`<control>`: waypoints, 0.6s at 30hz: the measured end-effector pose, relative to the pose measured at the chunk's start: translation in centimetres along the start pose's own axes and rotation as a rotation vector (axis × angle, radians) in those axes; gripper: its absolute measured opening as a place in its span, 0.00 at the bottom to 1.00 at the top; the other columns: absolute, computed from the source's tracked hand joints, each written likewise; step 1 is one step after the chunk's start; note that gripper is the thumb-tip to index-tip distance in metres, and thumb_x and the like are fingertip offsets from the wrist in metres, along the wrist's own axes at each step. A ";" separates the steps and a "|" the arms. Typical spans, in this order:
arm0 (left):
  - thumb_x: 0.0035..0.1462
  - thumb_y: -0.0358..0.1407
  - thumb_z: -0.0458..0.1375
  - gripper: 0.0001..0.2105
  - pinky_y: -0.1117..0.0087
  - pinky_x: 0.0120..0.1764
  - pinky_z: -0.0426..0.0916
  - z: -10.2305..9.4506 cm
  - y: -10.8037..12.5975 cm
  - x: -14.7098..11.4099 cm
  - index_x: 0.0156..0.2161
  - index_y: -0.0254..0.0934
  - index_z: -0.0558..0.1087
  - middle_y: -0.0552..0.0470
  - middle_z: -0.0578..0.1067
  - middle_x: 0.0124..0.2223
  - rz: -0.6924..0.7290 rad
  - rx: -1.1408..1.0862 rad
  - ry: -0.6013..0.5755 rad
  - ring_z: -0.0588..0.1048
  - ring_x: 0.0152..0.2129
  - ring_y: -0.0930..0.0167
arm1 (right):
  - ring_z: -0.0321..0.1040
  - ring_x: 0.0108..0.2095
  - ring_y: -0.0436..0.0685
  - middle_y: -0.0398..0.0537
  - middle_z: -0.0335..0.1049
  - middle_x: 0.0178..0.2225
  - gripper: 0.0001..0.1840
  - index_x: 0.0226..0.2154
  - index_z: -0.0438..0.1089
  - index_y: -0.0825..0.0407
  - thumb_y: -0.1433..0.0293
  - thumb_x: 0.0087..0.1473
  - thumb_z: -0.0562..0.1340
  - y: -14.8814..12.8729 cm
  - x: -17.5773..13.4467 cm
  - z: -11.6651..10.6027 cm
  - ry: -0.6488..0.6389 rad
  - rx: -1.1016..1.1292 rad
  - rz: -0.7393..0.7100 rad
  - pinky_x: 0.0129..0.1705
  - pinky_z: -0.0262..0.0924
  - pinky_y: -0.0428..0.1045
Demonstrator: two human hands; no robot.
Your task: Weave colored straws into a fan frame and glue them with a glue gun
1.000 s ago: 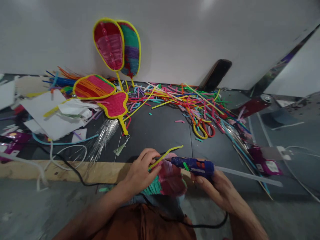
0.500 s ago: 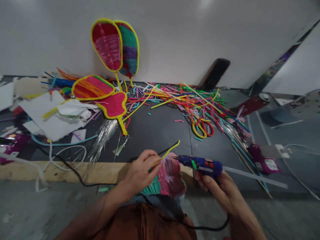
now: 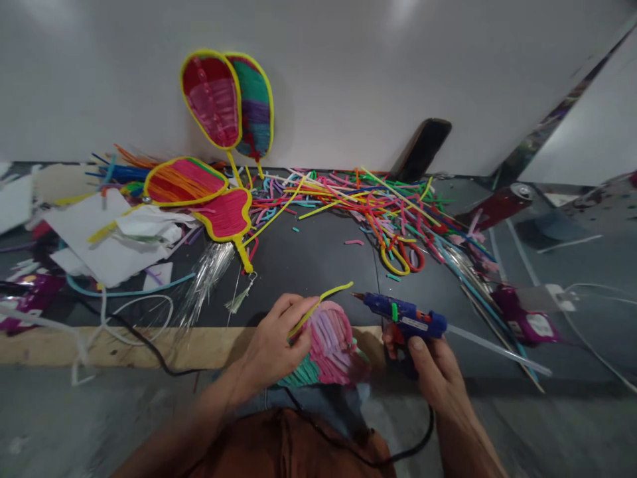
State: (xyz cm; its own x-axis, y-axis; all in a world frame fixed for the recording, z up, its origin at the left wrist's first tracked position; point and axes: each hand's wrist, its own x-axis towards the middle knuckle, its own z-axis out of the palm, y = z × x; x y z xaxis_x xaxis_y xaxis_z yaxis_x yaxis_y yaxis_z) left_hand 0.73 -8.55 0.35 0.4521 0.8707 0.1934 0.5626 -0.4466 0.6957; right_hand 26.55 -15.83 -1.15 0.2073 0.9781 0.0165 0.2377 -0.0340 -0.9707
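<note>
My left hand (image 3: 281, 335) is closed on a yellow pipe cleaner (image 3: 331, 291), whose free end sticks out to the right. Under and beside that hand lies a fan-like panel (image 3: 331, 338) covered in pink, lilac and green pipe cleaners, above my lap at the table edge; whether the left fingers also grip it, I cannot tell. In my right hand (image 3: 432, 365) is a blue hot glue gun (image 3: 405, 314), its nozzle pointing left, close to the tip of the yellow pipe cleaner but apart from it. A clear glue stick (image 3: 500, 348) juts from the gun's back.
Loose pipe cleaners (image 3: 343, 192) are heaped along the wall, with scissors (image 3: 395, 257) at their front. Yellow-rimmed fans (image 3: 226, 214) lie left of centre; two more (image 3: 212, 99) lean on the wall. A phone (image 3: 423, 149), a can (image 3: 502, 204) and papers (image 3: 99, 232) also sit there.
The glue gun has moved slightly right, away from the panel, and its nozzle now tilts upward. The yellow pipe cleaner now lies lower and flatter in my left hand.
</note>
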 end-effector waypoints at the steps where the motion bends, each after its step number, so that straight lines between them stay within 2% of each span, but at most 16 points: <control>1: 0.54 0.27 0.51 0.20 0.70 0.46 0.70 -0.2 0.1 0.1 0.53 0.36 0.67 0.47 0.71 0.44 -0.013 -0.014 -0.012 0.73 0.42 0.70 | 0.72 0.29 0.56 0.51 0.76 0.32 0.20 0.36 0.74 0.52 0.54 0.59 0.56 0.2 -0.1 0.1 0.004 0.014 0.015 0.31 0.69 0.48; 3: 0.53 0.27 0.52 0.20 0.69 0.46 0.70 -0.6 0.1 0.4 0.52 0.36 0.68 0.47 0.71 0.44 -0.057 -0.051 -0.037 0.73 0.42 0.70 | 0.73 0.32 0.57 0.51 0.77 0.33 0.20 0.36 0.74 0.51 0.53 0.58 0.58 0.5 -0.3 0.3 0.017 0.017 0.029 0.34 0.69 0.49; 6: 0.52 0.28 0.53 0.20 0.71 0.41 0.71 -0.8 0.1 0.7 0.52 0.37 0.67 0.49 0.70 0.45 -0.130 -0.109 -0.057 0.73 0.36 0.72 | 0.73 0.34 0.58 0.51 0.77 0.33 0.20 0.36 0.76 0.51 0.52 0.56 0.59 0.7 -0.4 0.5 0.022 -0.027 0.001 0.37 0.70 0.50; 11: 0.52 0.30 0.55 0.23 0.72 0.38 0.71 -0.3 -0.6 0.8 0.55 0.41 0.66 0.50 0.69 0.47 -0.204 -0.155 -0.035 0.71 0.30 0.76 | 0.73 0.35 0.58 0.52 0.77 0.34 0.21 0.37 0.75 0.53 0.53 0.59 0.56 0.8 -0.2 0.6 -0.006 -0.103 -0.035 0.37 0.69 0.51; 15: 0.53 0.30 0.55 0.25 0.71 0.39 0.71 0.1 -1.4 0.7 0.57 0.43 0.64 0.50 0.68 0.48 -0.213 -0.154 -0.034 0.70 0.29 0.78 | 0.72 0.35 0.59 0.52 0.76 0.35 0.19 0.40 0.72 0.52 0.56 0.61 0.53 0.9 0.8 -0.1 0.098 -0.370 -0.142 0.39 0.68 0.53; 18: 0.53 0.30 0.55 0.26 0.71 0.39 0.71 0.3 -1.9 0.8 0.59 0.44 0.63 0.50 0.67 0.50 -0.221 -0.178 -0.035 0.70 0.30 0.77 | 0.70 0.37 0.62 0.57 0.74 0.41 0.21 0.49 0.67 0.53 0.58 0.61 0.53 1.4 2.4 -1.3 0.155 -0.691 -0.220 0.42 0.65 0.57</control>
State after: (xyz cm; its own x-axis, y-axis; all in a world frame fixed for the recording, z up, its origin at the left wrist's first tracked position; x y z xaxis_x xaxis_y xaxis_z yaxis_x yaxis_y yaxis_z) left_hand 0.20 -7.06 -1.02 0.3579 0.9338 0.0019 0.5211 -0.2014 0.8294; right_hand 28.63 -13.78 -2.17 0.2052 0.9389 0.2762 0.8214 -0.0118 -0.5702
